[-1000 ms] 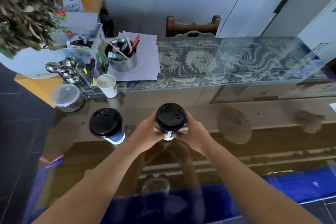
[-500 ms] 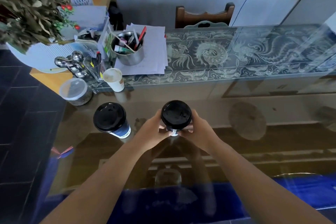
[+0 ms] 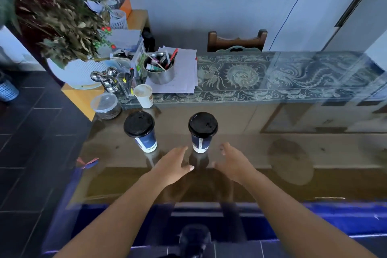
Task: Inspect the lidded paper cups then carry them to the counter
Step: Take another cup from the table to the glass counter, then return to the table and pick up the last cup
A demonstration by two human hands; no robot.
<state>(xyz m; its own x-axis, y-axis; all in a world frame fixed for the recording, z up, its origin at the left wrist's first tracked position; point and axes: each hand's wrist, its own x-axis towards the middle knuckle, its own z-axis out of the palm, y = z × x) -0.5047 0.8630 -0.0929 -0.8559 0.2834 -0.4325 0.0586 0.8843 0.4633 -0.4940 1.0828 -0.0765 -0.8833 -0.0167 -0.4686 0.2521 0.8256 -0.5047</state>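
Observation:
Two blue paper cups with black lids stand upright on the glass counter [image 3: 240,153]. The left cup [image 3: 140,130] is apart from my hands. The right cup [image 3: 202,131] stands just beyond my fingertips. My left hand [image 3: 173,164] is open, fingers spread, a little in front and to the left of the right cup's base. My right hand [image 3: 233,161] is open too, in front and to the right of that cup. Neither hand touches a cup.
Behind the cups stand an unlidded white paper cup [image 3: 144,95], a lidded plastic jar [image 3: 105,106], a metal pot of pens [image 3: 160,69] on papers, and a plant in a white pot [image 3: 77,71]. A wooden chair back [image 3: 236,41] shows behind the counter.
Both hands let go of the right cup, which now stands on the counter. They have drawn back toward me and opened.

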